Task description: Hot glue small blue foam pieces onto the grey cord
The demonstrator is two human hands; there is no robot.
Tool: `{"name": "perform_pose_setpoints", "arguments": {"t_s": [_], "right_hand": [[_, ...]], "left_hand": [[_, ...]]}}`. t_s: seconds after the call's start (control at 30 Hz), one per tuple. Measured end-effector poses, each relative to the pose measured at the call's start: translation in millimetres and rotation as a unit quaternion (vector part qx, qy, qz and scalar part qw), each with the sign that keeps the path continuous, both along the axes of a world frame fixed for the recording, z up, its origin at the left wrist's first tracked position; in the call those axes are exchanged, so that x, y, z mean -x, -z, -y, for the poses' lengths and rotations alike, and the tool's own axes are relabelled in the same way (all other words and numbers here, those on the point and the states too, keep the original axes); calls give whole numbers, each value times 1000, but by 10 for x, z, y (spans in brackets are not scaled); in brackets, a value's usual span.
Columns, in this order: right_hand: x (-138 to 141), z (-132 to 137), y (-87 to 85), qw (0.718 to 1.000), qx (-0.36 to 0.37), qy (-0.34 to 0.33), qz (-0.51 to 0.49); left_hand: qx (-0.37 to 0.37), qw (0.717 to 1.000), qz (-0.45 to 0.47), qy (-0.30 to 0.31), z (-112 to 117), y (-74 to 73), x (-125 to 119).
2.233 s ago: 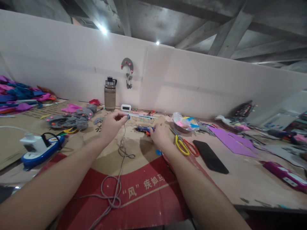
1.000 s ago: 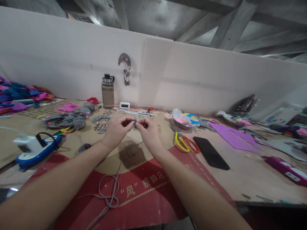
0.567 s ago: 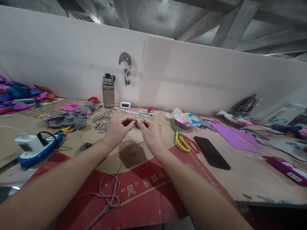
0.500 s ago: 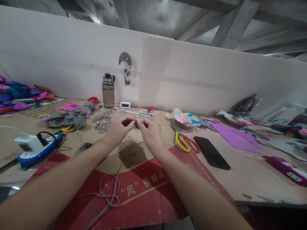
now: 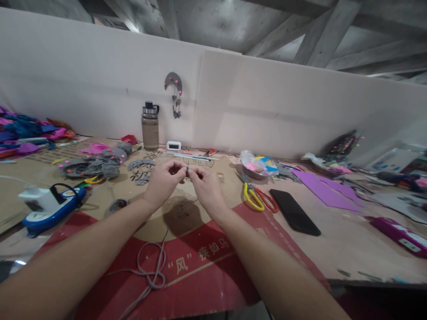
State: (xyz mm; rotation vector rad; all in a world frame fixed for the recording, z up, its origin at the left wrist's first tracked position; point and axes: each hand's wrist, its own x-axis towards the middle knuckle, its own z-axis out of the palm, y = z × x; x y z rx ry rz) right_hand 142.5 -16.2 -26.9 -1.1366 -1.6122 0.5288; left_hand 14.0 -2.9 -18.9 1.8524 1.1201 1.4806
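Observation:
My left hand (image 5: 164, 181) and my right hand (image 5: 207, 186) meet fingertip to fingertip above the cardboard, both closed in a pinch. Between them is a small dark grey piece (image 5: 187, 169), mostly covered by the fingers; its kind I cannot make out. Below the hands, a tangle of thin grey cord (image 5: 182, 209) lies in their shadow, and a looser length of grey cord (image 5: 151, 266) loops over the red printed part of the cardboard (image 5: 200, 284). Grey felt cut-outs (image 5: 142, 171) lie just left of my left hand.
Scissors with yellow and red handles (image 5: 258, 198) and a black phone (image 5: 295, 212) lie to the right. A bowl of scraps (image 5: 256, 168), purple sheets (image 5: 328, 189) and a purple tool (image 5: 400, 236) are beyond. At left are a power strip (image 5: 55, 211) and grey felt pieces (image 5: 90, 165). A bottle (image 5: 150, 129) stands behind.
Both hands stay in nearly the same place. The fingertips have shifted slightly around the small grey piece, and a little more of it shows.

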Motion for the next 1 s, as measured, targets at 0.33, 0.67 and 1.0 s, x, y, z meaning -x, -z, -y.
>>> {"name": "perform_pose_setpoints", "arguments": {"t_s": [0.33, 0.67, 1.0], "right_hand": [[8, 21, -36, 1000, -1, 21, -2], [3, 6, -14, 997, -14, 55, -53], [-98, -60, 31, 999, -20, 31, -11]], "left_hand": [[42, 991, 109, 69, -31, 74, -46], [114, 956, 218, 157, -1, 37, -80], [166, 962, 156, 153, -54, 40, -33]]}}
